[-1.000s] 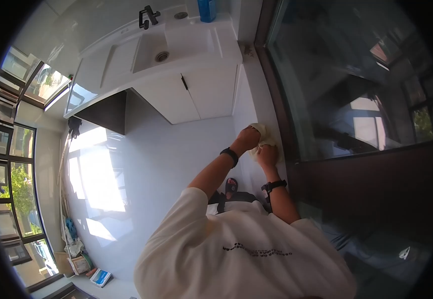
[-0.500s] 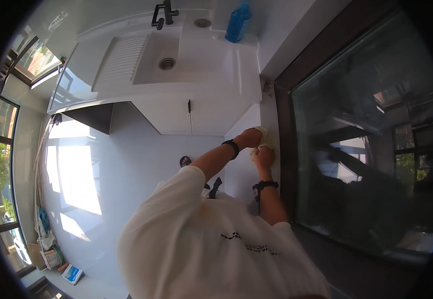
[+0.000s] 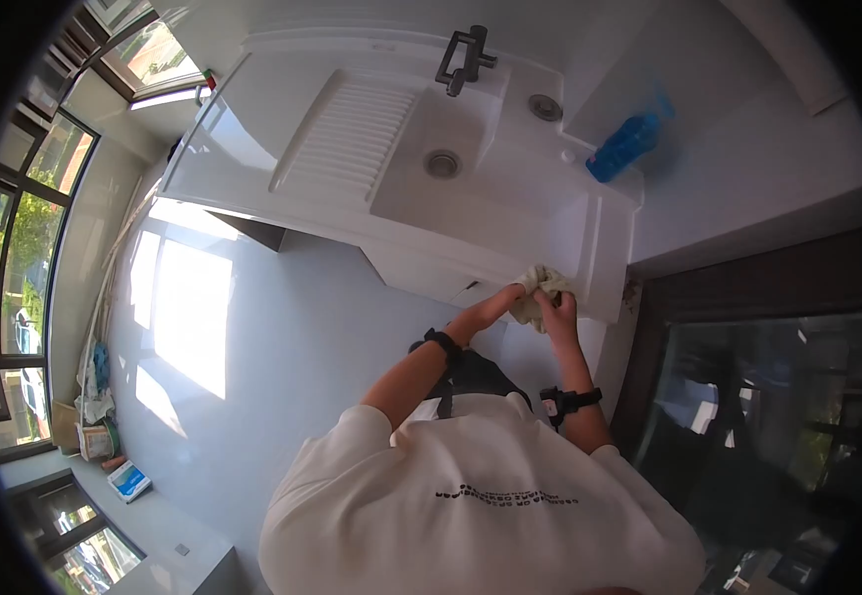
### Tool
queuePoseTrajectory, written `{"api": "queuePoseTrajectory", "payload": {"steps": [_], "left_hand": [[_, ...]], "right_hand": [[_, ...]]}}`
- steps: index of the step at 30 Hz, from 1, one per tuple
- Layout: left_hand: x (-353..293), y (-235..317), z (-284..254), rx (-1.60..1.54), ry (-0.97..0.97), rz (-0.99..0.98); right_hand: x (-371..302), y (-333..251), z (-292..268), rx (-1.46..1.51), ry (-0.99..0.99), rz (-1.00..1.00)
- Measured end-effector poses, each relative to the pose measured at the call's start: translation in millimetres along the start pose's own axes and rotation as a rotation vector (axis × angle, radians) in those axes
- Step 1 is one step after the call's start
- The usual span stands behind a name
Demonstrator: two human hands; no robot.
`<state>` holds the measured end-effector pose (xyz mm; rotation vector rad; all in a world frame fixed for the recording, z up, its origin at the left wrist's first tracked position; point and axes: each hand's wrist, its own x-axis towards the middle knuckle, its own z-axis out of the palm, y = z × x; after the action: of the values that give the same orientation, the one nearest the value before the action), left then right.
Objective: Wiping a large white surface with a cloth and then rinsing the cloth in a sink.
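My white surface (image 3: 550,213) holds a sunken sink basin (image 3: 421,183) with a ribbed drainboard (image 3: 337,134) to its left. A dark faucet (image 3: 463,59) stands at the back, and a blue bottle (image 3: 624,149) lies on the right.

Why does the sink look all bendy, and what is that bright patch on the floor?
In the head view, the fisheye lens bends the white sink unit toward the rim; sunlight from the windows makes the bright floor patch; both hands hold a cloth, sharp enough.
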<state>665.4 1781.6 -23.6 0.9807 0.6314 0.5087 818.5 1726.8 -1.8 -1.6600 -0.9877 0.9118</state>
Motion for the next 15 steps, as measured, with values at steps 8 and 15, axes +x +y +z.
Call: {"api": "queuePoseTrajectory", "payload": {"steps": [8, 15], "left_hand": [[23.3, 81.3, -74.6, -0.55, 0.755, -0.158], [25.5, 198.7, -177.9, -0.7, 0.719, 0.501]], "right_hand": [[129.9, -148.8, 117.9, -0.683, -0.965, -0.122], [255.0, -230.6, 120.5, 0.101, -1.312, -0.219]]}}
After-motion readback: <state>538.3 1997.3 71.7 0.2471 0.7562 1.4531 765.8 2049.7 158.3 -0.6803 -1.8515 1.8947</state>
